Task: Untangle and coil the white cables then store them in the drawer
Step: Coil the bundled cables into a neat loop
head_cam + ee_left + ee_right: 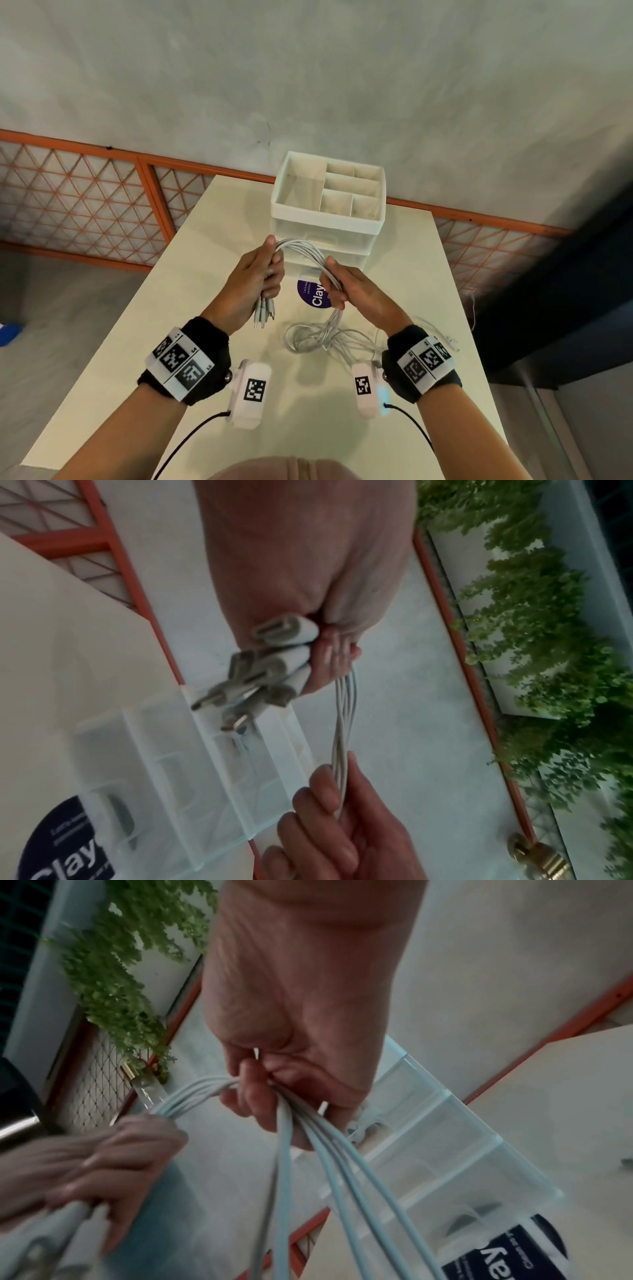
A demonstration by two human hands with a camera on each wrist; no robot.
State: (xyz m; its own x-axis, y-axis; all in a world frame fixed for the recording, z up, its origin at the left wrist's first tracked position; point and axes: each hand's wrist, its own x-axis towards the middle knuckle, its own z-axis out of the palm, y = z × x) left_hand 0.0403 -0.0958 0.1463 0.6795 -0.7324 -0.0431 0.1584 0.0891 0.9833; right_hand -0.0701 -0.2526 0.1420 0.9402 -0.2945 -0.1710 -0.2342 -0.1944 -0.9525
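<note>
Both hands clamp the white cables (305, 251) — left hand (255, 284) fisted above the plugs (263, 313), right hand (356, 291) pinching the bundle; slack below tangled, strand count unclear.

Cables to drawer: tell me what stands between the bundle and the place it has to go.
Both hands, left hand and right hand, grip the white cables in front of the drawer unit. Its drawers look closed, so a closed drawer front stands in the way. The bundle's tail lies in loose loops on the table.
</note>
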